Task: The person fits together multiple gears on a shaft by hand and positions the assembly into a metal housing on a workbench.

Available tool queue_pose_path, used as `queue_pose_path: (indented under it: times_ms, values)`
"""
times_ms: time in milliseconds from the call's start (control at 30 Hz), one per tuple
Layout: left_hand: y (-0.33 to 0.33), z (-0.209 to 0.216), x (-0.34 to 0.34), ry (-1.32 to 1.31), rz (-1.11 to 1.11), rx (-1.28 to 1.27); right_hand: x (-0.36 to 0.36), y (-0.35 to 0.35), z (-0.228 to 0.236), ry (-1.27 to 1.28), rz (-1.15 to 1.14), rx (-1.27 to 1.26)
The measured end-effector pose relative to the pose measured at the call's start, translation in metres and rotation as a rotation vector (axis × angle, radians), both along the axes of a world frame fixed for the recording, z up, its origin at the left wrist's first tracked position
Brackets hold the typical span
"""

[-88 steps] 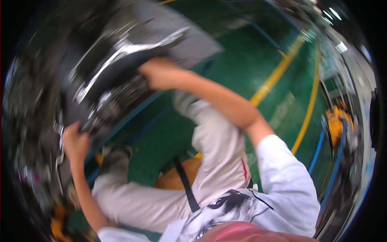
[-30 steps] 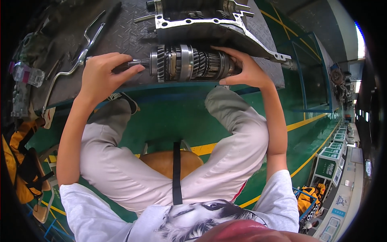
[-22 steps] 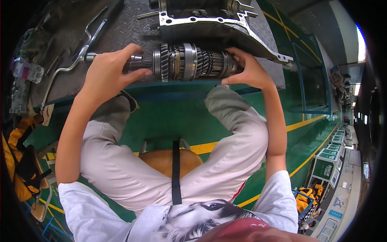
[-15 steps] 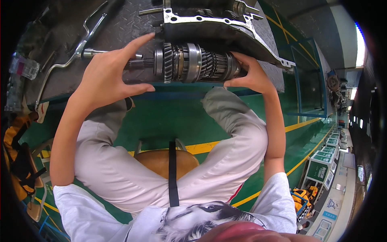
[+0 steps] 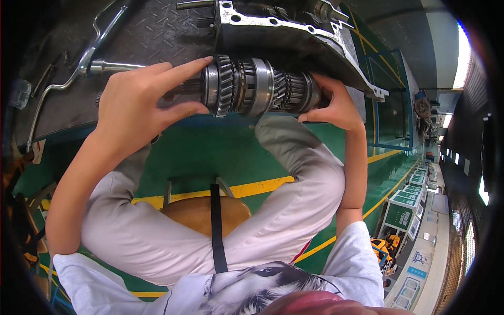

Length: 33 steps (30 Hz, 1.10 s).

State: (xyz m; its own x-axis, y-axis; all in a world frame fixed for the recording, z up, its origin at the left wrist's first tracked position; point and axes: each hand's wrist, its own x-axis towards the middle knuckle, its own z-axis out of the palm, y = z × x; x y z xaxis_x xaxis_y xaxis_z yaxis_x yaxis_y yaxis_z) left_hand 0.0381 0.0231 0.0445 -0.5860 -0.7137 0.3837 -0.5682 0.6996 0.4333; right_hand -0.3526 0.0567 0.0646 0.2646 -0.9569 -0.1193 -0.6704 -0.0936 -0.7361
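Observation:
A steel gear shaft (image 5: 257, 86) with several toothed gears and rings lies level along the near edge of the metal-topped table. On its left end, the thumb and forefinger of my left hand (image 5: 137, 101) close around the smooth end ring, one fingertip above and one below. My right hand (image 5: 338, 107) grips the opposite end between thumb and fingers; its fingertips are partly hidden behind the ring. Just beyond the shaft stands an open gearbox housing (image 5: 286, 26) with a pale, bolt-holed flange.
A bent steel speed-handle wrench (image 5: 79, 73) and a socket bar (image 5: 113, 66) lie on the tread-plate table (image 5: 157, 37) at the left. Below my lap is a wooden stool (image 5: 205, 212). Green floor (image 5: 189, 152) with yellow lines spreads beneath; benches with boxes (image 5: 401, 212) line the right.
My left hand has moved in from a wide, open spread and closed on the shaft's left end. My right hand keeps hold. The view has shifted slightly.

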Motion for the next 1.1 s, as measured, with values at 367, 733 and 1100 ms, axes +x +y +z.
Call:
queue_pose_path:
  times_ms: [367, 733, 1100]
  values:
    - [-0.0003, -0.0045, 0.0011, -0.025, -0.012, -0.106, -0.0051, 0.0011, -0.0016, -0.077, 0.009, 0.061]
    - [0.0023, -0.0047, 0.0021, -0.026, -0.027, -0.125, -0.0004, 0.0055, 0.0005, -0.098, -0.009, 0.073]
    - [0.0062, -0.0043, 0.0042, -0.049, -0.06, -0.16, -0.0038, 0.0057, 0.0013, -0.093, 0.007, 0.101]
